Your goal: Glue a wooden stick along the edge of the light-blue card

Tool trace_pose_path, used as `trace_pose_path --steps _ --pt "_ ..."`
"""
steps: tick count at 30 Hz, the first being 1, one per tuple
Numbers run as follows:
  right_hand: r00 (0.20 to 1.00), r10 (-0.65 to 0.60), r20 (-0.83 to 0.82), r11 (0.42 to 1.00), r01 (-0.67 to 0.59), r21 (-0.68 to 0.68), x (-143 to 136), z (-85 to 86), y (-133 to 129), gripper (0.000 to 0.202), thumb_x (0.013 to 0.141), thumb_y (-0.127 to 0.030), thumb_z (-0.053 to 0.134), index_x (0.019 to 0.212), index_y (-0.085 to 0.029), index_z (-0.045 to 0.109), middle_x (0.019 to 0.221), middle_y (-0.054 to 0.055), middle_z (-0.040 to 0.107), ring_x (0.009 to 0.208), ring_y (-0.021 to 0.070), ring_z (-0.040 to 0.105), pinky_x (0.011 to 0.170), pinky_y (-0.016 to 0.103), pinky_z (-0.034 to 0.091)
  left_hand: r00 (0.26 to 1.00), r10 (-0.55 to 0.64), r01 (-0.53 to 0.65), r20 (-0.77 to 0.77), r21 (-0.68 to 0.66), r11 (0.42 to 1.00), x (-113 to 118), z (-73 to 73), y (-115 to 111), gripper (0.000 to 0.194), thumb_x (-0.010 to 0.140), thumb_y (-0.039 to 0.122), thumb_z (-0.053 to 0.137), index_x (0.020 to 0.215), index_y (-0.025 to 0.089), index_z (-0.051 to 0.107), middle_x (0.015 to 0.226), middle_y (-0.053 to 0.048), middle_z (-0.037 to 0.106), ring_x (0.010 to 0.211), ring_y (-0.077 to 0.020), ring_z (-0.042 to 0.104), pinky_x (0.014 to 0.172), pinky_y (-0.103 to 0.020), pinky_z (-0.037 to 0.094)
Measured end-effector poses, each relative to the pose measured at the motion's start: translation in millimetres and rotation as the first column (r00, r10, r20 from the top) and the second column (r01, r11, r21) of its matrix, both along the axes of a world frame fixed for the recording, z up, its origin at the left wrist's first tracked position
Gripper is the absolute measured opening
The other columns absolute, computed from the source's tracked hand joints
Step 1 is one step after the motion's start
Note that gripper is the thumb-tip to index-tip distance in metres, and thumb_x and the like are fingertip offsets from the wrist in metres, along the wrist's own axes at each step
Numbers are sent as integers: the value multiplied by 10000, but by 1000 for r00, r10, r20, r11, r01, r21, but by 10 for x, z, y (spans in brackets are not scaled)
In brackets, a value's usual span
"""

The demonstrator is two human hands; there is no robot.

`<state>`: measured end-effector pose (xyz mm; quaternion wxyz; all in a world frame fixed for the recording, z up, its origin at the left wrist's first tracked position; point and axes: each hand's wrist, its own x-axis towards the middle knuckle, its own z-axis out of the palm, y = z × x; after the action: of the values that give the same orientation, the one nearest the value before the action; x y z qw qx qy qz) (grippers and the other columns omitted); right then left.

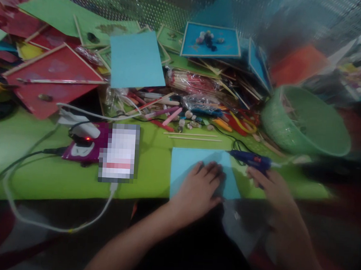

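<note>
Green table (154,172), cluttered at back | blue sheet (180,163) flat at near edge, no sticks seen on it, glue unclear | left hand (195,190) unclenched, resting on sheet | right hand (273,186) gripping glue gun (252,158), nozzle near far right corner | two sticks (195,138) loose beyond, unattached; looks early | framed blue panel (227,51) behind, seemingly finished

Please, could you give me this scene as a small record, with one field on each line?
left hand: flat on the blue sheet, palm down; hand at
right hand: gripping the dark blue glue gun
nozzle: at the sheet's upper edge; contact unclear
beyond sheet: two thin sticks, side by side
right side: green bowl
left side: purple power strip, red light lit
surface: green tabletop
</note>
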<state>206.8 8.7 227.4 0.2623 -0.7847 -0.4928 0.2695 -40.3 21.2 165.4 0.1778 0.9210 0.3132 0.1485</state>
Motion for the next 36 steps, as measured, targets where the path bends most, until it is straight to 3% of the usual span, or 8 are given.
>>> trace_pose_path --steps 15,21,28,36 --pt "999 23 36 999 -22 -32 -23 -22 13 469 719 -680 673 621 -222 685 556 34 635 543 191 568 534 307 450 1000 -5 5 4 -18 1000 -6 -21 -1 656 992 523 575 1547 200 441 1666 -84 410 1545 -279 352 1280 -514 244" --pt "995 37 97 999 -36 -18 18 -5 0 489 750 -693 641 590 -231 666 503 17 569 511 182 521 505 304 413 1000 -2 2 8 -6 1000 -2 -32 0 648 995 530 565 1540 197 456 1661 -84 420 1537 -281 363 1274 -507 254" --pt "997 59 56 998 -57 -37 -38 -23 9 460 748 -661 651 630 -217 675 545 21 608 541 185 551 527 298 429 1000 -8 8 3 -23 1000 -1 -9 5 645 985 510 591 1533 193 464 1660 -93 420 1538 -285 366 1274 -514 250" --pt "994 16 110 1000 -14 -19 93 -51 -20 452 776 -646 643 628 -221 678 530 22 597 527 183 533 514 298 403 1000 1 -1 7 -24 1000 -4 6 7 643 994 533 574 1529 192 472 1659 -85 424 1533 -284 369 1268 -504 263"
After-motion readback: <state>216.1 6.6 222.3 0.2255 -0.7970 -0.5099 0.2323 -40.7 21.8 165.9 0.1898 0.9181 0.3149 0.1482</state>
